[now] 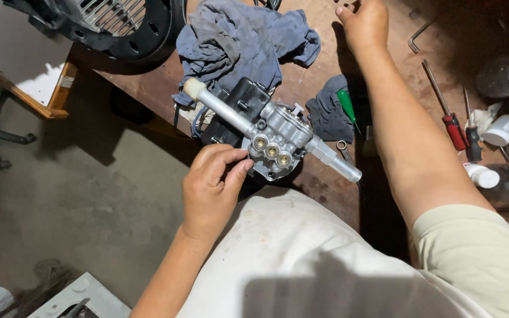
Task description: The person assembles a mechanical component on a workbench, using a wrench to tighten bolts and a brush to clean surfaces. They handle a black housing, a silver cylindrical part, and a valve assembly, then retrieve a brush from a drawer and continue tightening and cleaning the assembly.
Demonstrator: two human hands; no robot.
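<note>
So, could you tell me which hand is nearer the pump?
Left. The left hand touches the pump at its brass ports; the right hand reaches far beyond it.

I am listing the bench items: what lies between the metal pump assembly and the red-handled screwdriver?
In the head view, the person's right forearm crosses between the pump assembly and the red-handled screwdriver; a green-handled screwdriver on a dark cloth lies there too.

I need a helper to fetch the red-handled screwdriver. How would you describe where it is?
Start at the silver pump on the brown workbench, then go past the right forearm. The red-handled screwdriver lies there, shaft pointing away, beside a black-handled one; only its handle is red.
</note>
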